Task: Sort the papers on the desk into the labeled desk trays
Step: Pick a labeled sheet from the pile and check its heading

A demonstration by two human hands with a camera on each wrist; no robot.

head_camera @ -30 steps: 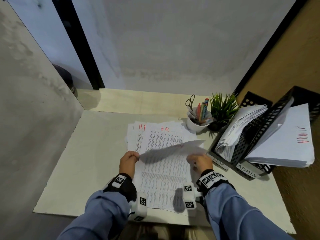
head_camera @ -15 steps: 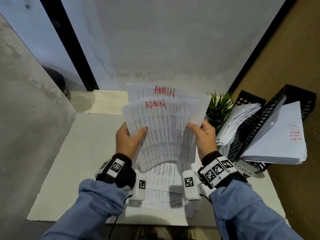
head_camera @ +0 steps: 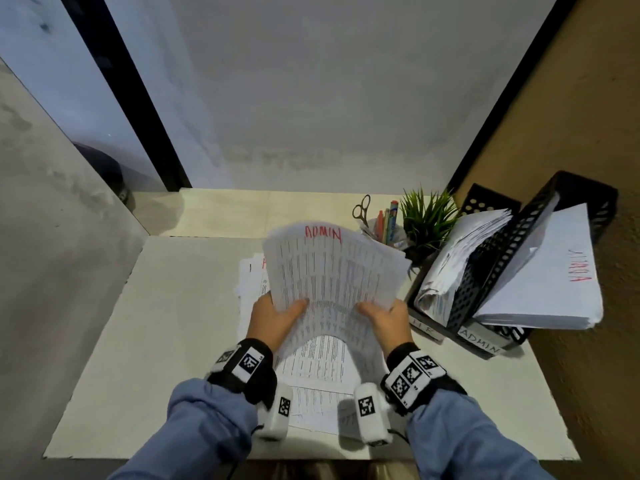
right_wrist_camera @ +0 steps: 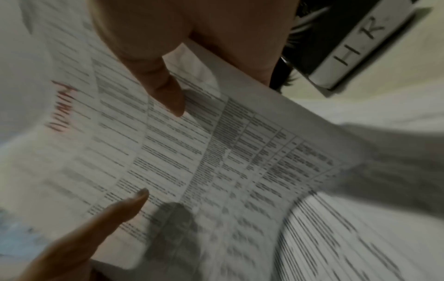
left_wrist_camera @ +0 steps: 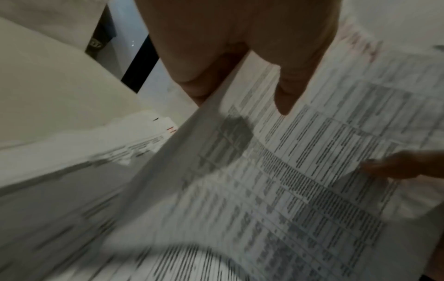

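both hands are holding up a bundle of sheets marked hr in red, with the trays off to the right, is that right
Not quite: the red word on the top sheet of the bundle reads ADMIN, not HR, as the head view shows. The rest holds: the left hand and right hand hold it up, and the trays stand to the right.

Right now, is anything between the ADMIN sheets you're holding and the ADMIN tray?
Nothing visible stands in open air between the sheets and the ADMIN tray. The HR tray sits nearer, between them, and the ADMIN tray already holds a thick stack, so lift over and across.

Raised, bowed ADMIN sheaf [head_camera: 332, 271], seemingly several sheets
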